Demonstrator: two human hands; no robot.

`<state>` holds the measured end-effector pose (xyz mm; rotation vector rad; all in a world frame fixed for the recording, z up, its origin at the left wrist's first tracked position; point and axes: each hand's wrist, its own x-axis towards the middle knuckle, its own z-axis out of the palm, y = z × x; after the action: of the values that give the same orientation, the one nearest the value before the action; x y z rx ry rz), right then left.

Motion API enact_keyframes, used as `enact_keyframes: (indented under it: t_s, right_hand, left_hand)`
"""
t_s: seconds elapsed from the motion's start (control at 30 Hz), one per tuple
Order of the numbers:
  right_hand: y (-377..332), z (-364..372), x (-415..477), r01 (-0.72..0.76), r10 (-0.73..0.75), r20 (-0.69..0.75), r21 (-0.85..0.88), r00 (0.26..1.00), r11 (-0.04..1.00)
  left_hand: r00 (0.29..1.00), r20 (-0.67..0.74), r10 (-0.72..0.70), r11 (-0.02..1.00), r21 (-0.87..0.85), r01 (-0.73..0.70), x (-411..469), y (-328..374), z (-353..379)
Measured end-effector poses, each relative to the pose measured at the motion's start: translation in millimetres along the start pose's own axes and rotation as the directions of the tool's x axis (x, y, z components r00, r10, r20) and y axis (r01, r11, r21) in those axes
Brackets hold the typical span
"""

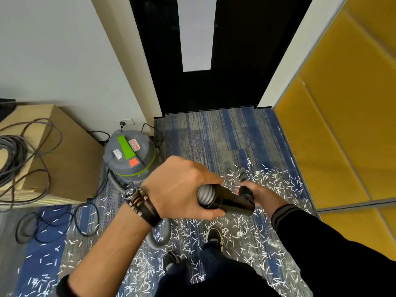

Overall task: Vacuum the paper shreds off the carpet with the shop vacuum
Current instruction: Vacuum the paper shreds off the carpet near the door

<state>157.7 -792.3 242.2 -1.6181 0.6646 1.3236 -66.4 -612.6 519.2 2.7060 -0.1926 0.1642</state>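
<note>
My left hand (182, 189) and right hand (257, 192) both clamp the black wand (231, 200) — the job looks barely begun, paper shreds (270, 179) littering the carpet (214, 136) across the frame's lower half.

Wand (243, 174) mostly behind right hand (257, 195)

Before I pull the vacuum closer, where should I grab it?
The green handle on top of the vacuum, reaching down from above. It seems to be a bar across the top's middle, so the vacuum should lift level. The left hand and right hand both grip the wand; free one first.
</note>
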Motion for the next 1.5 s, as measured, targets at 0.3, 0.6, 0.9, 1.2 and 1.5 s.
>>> enact_keyframes:
  t_s: [0.3,0.6,0.9,1.2,1.5]
  right_hand:
    - [-1,-16,28,0.063,-0.108,0.066,0.481,0.992,0.875]
    - [-5,-65,21,0.006,-0.002,-0.046,0.084,0.999,0.996]
    - [-36,-92,18,-0.027,0.019,-0.043,-0.203,0.999,0.979]
    - [-53,-80,16,0.040,-0.069,0.077,0.335,0.995,0.942]
    - [-13,-71,43,-0.041,0.016,0.059,0.452,0.998,0.891]
  left_hand:
    - [1.000,0.009,-0.002,0.996,-0.087,0.002,29,3,19]
    - [0.995,0.097,0.022,0.994,-0.106,-0.011,52,17,21]
    - [0.995,0.064,0.071,0.993,-0.096,-0.064,84,43,23]
    - [0.997,0.073,-0.014,0.997,-0.078,0.019,96,33,14]
    - [0.984,0.175,0.027,1.000,-0.006,-0.027,101,48,38]
